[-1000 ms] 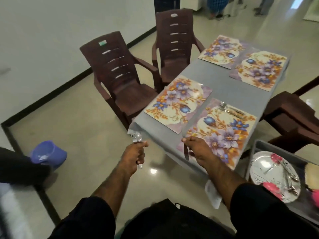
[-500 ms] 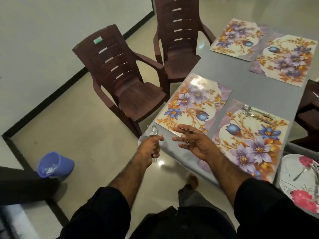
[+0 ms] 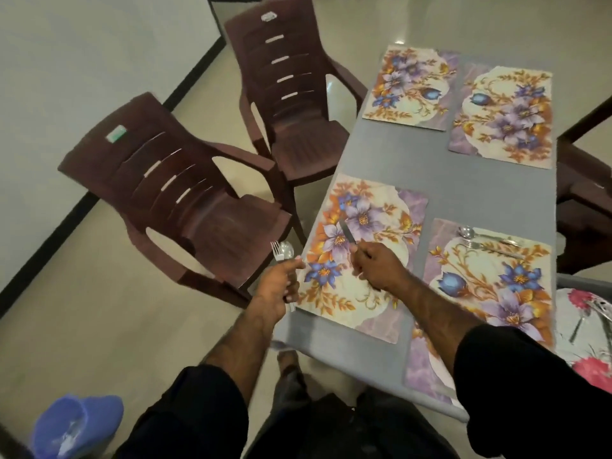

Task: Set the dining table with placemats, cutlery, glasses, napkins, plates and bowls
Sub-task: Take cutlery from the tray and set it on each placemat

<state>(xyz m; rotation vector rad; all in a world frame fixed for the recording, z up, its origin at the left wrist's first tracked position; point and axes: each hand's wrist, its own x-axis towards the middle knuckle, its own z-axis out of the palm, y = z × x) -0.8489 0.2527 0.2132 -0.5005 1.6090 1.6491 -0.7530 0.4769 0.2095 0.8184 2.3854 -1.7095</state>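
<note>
Several floral placemats lie on the grey table (image 3: 390, 154). Over the near left placemat (image 3: 371, 286), my right hand (image 3: 374, 268) grips a table knife (image 3: 347, 234) with its blade pointing away from me. Just off the table's left edge, my left hand (image 3: 278, 286) holds a fork and a spoon (image 3: 281, 251) upright together. On the near right placemat (image 3: 496, 293) a spoon, fork and knife (image 3: 486, 241) lie side by side along its far edge. The two far placemats (image 3: 410, 87) (image 3: 503, 117) carry nothing.
Two dark brown plastic chairs (image 3: 198, 207) (image 3: 291, 94) stand along the table's left side, and another (image 3: 583, 193) is at the right. A floral plate (image 3: 586, 329) with cutlery shows at the right edge. A blue bucket (image 3: 73, 425) sits on the floor, lower left.
My right hand moved forward over the near left placemat and now holds the knife blade up. My left hand kept the fork and spoon. The view tilted down, closer to the table.
</note>
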